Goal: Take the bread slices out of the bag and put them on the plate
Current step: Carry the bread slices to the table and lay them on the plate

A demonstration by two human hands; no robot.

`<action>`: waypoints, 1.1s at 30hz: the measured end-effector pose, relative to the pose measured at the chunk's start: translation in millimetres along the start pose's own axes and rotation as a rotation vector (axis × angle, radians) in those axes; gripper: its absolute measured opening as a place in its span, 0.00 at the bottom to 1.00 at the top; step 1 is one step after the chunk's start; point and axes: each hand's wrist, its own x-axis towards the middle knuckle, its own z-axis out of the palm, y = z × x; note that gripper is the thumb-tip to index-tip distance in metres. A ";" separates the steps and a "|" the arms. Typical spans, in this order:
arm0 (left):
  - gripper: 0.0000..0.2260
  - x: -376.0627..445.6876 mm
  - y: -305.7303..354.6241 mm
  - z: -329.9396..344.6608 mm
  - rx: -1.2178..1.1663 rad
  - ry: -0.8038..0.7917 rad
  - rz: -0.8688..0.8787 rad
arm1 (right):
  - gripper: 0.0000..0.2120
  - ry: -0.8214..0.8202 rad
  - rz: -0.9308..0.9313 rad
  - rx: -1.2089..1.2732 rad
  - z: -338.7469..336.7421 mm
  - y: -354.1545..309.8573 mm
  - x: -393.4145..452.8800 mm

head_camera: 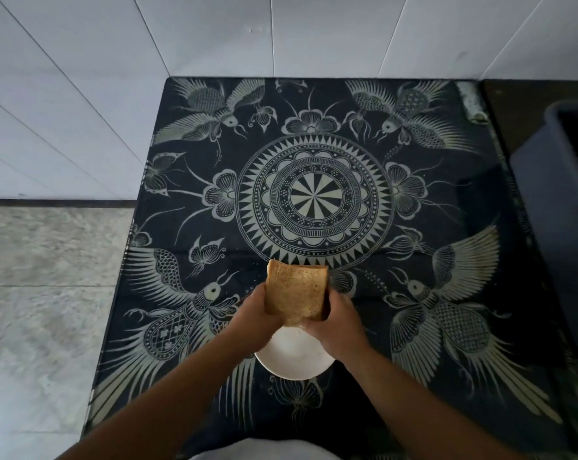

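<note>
A stack of browned bread slices is held upright above the table between both hands. My left hand grips its left edge and my right hand grips its right edge and bottom. Directly below the hands sits a white plate, with nothing seen on the part that shows. Whether a clear bag wraps the bread cannot be told.
The table wears a dark cloth printed with pale birds, flowers and a central mandala. A dark blue-grey bin stands off the table's right side. White tiled wall lies behind and pale stone floor to the left.
</note>
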 end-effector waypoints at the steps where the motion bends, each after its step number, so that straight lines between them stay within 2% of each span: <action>1: 0.24 -1.1 0.1 3.6 0.002 0.019 -0.011 | 0.33 0.004 0.000 0.004 0.8 0.3 -1.1; 4: 0.29 -6.7 -2.4 12.9 0.012 0.081 -0.061 | 0.33 0.016 0.004 0.015 3.5 -0.1 -6.9; 6: 0.33 -10.3 -4.5 17.2 -0.020 0.106 -0.086 | 0.37 0.016 0.012 0.016 5.7 -0.8 -11.5; 9: 0.31 -13.5 -5.2 19.2 -0.077 0.114 -0.100 | 0.41 0.000 0.037 0.080 7.6 -1.9 -16.9; 21: 0.28 -34.8 -10.3 19.6 -0.064 0.055 -0.037 | 0.40 0.033 -0.027 0.127 9.5 5.0 -33.5; 26: 0.30 -38.0 -12.5 18.1 -0.014 0.006 -0.056 | 0.37 0.034 -0.019 0.107 10.5 8.1 -37.7; 30: 0.29 -37.1 -12.4 13.3 -0.030 -0.032 -0.031 | 0.37 0.013 -0.005 0.070 9.2 6.5 -36.7; 33: 0.33 -38.2 -13.0 12.9 -0.092 -0.011 -0.023 | 0.37 0.036 -0.013 0.031 10.4 7.7 -38.5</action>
